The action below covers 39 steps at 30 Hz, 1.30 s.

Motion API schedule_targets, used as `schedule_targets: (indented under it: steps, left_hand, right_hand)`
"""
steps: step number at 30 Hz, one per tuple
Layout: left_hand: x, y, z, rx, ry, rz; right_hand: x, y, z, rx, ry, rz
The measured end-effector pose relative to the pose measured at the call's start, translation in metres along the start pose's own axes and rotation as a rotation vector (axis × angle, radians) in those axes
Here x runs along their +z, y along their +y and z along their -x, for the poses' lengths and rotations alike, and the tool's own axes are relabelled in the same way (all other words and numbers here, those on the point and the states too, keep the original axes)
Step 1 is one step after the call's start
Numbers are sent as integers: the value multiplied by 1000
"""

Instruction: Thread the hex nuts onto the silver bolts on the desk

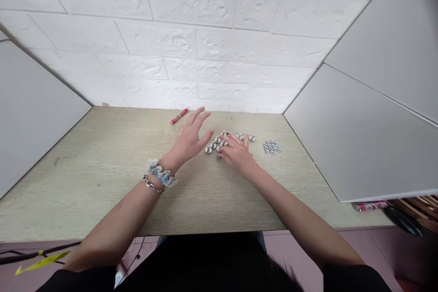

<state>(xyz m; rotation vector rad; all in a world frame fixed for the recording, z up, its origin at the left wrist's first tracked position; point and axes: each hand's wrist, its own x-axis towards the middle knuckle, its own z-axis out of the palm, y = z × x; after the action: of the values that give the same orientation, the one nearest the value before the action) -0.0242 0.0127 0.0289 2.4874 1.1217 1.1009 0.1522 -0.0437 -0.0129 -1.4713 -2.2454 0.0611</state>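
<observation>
My left hand [191,139] hovers over the table with its fingers apart and nothing in it, just left of a group of small metal bolts with broad round washers [208,149]. Several of these stand with the shank pointing up. My right hand [237,155] lies over the right part of the group, its fingers spread among the bolts and touching some of them. It hides part of the group. Behind its fingers, another bolt with a washer [252,138] stands to the right. A cluster of small metal nuts [271,147] lies farther right, apart from both hands.
The light wooden table [112,164] meets a white brick-patterned wall [212,45] at the back. A red tube-like packet [179,116] lies near that wall. White panels rise left and right [369,123]. Cables [37,253] hang below the front edge at the left.
</observation>
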Motion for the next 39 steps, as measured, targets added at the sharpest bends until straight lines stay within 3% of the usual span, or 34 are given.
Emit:
schedule_targets:
  steps: [5, 10, 16, 24, 28, 34, 39]
  left_hand:
    - [2, 13, -3, -80, -25, 282]
    - [4, 25, -4, -133, -88, 297]
    - [10, 33, -4, -125, -135, 293]
    - [24, 33, 5, -350, -192, 661]
    - [23, 35, 7, -404, -186, 721]
    - [19, 28, 5, -565, -80, 747]
    - [12, 28, 4, -560, -10, 763]
  right_hand:
    - [-24, -6, -14, 140, 156, -166]
    - [-42, -14, -28, 153, 339, -299]
    - [-38, -11, -27, 150, 422, -432]
    - [-33, -7, -19, 131, 437, -511]
    - [-45, -1, -19, 177, 315, -396]
    - [-76, 54, -8, 631, -32, 6]
    - [-76, 91, 3, 818, -364, 191]
